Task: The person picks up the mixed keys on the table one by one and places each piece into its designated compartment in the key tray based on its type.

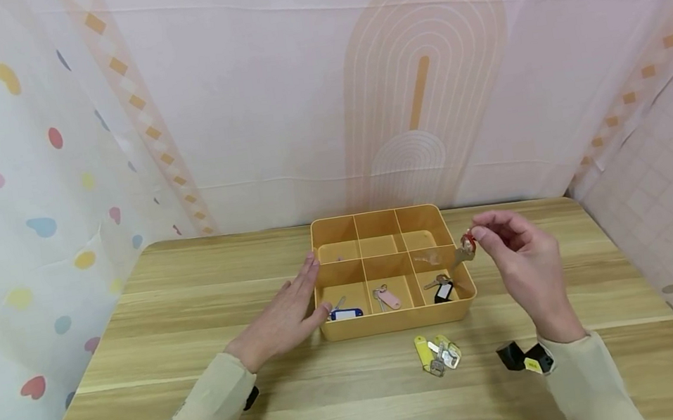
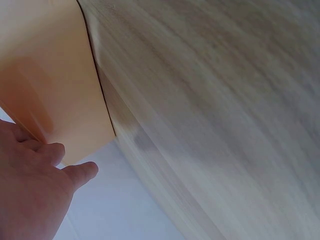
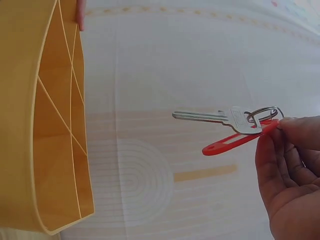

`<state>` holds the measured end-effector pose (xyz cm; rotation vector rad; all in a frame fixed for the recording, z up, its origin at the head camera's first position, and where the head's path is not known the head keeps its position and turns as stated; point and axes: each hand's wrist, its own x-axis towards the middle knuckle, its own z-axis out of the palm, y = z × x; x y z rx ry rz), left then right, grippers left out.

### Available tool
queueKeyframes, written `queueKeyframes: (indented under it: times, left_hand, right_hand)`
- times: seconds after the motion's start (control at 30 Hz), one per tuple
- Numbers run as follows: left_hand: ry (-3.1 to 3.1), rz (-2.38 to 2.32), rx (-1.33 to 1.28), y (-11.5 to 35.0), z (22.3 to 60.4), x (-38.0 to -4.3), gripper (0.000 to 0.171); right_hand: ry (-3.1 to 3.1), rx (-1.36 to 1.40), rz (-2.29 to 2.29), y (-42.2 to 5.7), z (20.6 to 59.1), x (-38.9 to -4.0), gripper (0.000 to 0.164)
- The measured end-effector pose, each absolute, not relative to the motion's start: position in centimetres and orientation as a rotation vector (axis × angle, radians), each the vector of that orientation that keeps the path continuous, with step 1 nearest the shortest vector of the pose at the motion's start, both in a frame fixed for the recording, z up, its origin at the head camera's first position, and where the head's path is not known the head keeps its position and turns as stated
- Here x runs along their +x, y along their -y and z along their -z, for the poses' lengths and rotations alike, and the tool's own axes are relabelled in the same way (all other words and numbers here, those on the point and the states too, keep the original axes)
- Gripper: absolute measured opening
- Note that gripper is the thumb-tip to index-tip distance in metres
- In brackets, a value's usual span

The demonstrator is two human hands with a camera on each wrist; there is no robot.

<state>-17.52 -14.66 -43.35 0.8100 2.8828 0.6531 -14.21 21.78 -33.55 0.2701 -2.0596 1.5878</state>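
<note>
Near the wooden tabletop's [image 1: 197,313] far edge stands a six-compartment tray [image 1: 399,321]. The left hand [image 1: 283,320], fingers outstretched, touches its left edge; the right hand [image 1: 528,263] pinches narrow. Yellow-tagged keys [image 1: 436,360] lie off the tray's front edge; that pinch holds a red-tagged key [image 3: 242,121] by the right edge.

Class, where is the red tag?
In the right wrist view, the right hand holds the red tag right of centre, with the tray at far left.
</note>
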Motion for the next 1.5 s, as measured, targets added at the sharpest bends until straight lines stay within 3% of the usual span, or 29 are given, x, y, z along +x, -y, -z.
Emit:
queueKeyframes:
  times: [0.83,1.5]
  left_hand:
    - [-2.889,-0.651,0.806,14.8,43.3,-17.3,0.081]
    - [-2.894,-0.653,0.814,14.6,43.4,-16.8,0.079]
  right_hand:
    - [2.218,0.357,-1.493,-21.4,33.5,-21.8,0.017]
    - [2.551,0.320,-1.379,-22.4,37.6,-26.0,0.018]
